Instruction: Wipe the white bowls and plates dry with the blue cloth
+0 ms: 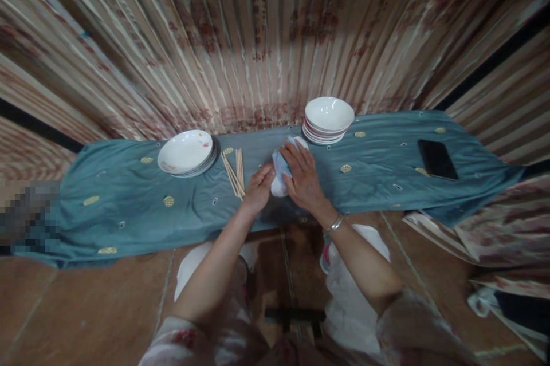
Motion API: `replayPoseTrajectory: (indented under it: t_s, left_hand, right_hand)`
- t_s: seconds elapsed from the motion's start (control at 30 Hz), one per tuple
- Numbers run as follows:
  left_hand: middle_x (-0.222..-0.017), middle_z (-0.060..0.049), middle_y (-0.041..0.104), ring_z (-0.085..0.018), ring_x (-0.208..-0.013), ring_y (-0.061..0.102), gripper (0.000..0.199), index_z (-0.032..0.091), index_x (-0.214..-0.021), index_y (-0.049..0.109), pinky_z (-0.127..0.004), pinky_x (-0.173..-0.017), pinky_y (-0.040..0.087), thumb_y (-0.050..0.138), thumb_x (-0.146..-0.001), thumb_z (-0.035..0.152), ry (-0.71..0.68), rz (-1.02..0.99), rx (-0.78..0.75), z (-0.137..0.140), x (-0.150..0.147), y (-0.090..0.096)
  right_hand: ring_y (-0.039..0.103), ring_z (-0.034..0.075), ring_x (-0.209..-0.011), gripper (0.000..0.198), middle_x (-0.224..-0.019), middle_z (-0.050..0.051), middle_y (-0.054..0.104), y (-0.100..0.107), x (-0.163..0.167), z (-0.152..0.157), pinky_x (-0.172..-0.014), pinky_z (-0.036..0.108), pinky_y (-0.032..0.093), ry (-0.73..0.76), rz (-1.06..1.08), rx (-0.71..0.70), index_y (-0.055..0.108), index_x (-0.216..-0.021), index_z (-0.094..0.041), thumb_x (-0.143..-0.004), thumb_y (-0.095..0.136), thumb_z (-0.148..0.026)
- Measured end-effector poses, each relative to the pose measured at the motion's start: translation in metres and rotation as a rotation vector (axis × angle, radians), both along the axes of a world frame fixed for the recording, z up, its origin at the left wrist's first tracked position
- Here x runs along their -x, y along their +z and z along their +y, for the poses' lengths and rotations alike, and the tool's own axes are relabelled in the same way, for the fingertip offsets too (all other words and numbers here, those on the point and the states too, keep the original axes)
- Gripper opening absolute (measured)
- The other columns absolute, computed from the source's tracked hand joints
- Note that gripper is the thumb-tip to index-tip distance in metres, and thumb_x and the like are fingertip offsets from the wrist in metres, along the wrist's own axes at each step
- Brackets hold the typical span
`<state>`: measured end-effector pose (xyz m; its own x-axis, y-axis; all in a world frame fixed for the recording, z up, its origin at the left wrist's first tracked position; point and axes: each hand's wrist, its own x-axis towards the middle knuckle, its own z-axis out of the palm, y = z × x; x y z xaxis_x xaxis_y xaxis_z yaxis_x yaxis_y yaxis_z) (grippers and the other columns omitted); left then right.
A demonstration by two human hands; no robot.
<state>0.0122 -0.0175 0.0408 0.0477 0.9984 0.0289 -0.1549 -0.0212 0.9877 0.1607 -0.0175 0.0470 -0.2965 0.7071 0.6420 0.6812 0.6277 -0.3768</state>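
Above the front middle of the cloth-covered table, my left hand (259, 187) is closed on the edge of a white dish (279, 187). Much of the dish is hidden, so I cannot tell whether it is a bowl or a plate. My right hand (302, 174) presses a light blue cloth (281, 164) against it, with its fingers bent over the cloth. Just left of my left hand lie several wooden chopsticks (239, 168), some of them crossed. Behind my right hand stands a stack of white bowls (329, 115).
Stacked white plates with a floral pattern (185, 150) stand on the left of the green patterned tablecloth (146, 205). A black phone-like slab (437, 158) lies on the right. A pleated curtain (266, 39) hangs right behind the table. My knees are below its front edge.
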Motion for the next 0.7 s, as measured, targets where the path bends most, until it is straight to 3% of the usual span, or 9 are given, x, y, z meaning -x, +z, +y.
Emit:
replayPoseTrajectory:
  t_s: [0.17,0.33,0.53,0.7]
  left_hand:
    - [-0.075,0.0,0.069,-0.019,-0.079,0.063,0.013,0.021,-0.089,0.072,-0.025,-0.069,0.049,0.071,-0.078,0.027,0.0,-0.134,0.118,-0.001,-0.001,0.004]
    - [-0.073,0.0,0.066,-0.017,-0.072,0.059,0.012,0.02,-0.087,0.072,-0.022,-0.064,0.046,0.067,-0.081,0.03,-0.045,-0.065,0.062,-0.001,0.0,0.005]
    - [-0.071,0.0,0.063,-0.014,-0.066,0.053,0.014,0.019,-0.085,0.072,-0.02,-0.061,0.041,0.065,-0.083,0.032,-0.07,-0.046,0.051,-0.003,0.0,0.006]
    - [-0.066,0.001,0.059,-0.013,-0.063,0.05,0.013,0.018,-0.085,0.072,-0.021,-0.06,0.041,0.067,-0.083,0.03,-0.063,-0.08,0.082,-0.004,0.001,0.007]
  right_hand:
    - [0.029,0.026,-0.147,0.05,-0.15,0.013,0.045,0.008,-0.007,0.009,-0.12,0.053,0.023,-0.03,0.089,0.051,0.042,-0.145,-0.017,-0.099,0.032,-0.032]
    - [0.044,0.025,-0.138,0.047,-0.141,0.014,0.054,0.005,-0.015,0.026,-0.117,0.049,0.032,-0.068,0.236,0.072,0.047,-0.14,-0.016,-0.099,0.03,-0.034]
    - [0.059,0.032,-0.117,0.047,-0.116,0.019,0.068,-0.018,-0.028,0.056,-0.108,0.054,0.04,-0.177,0.451,0.308,0.06,-0.119,-0.013,-0.098,0.03,-0.043]
    - [0.062,0.03,-0.102,0.046,-0.097,0.016,0.07,-0.042,-0.034,0.073,-0.101,0.052,0.045,-0.25,0.643,0.384,0.064,-0.098,-0.015,-0.096,0.032,-0.048]
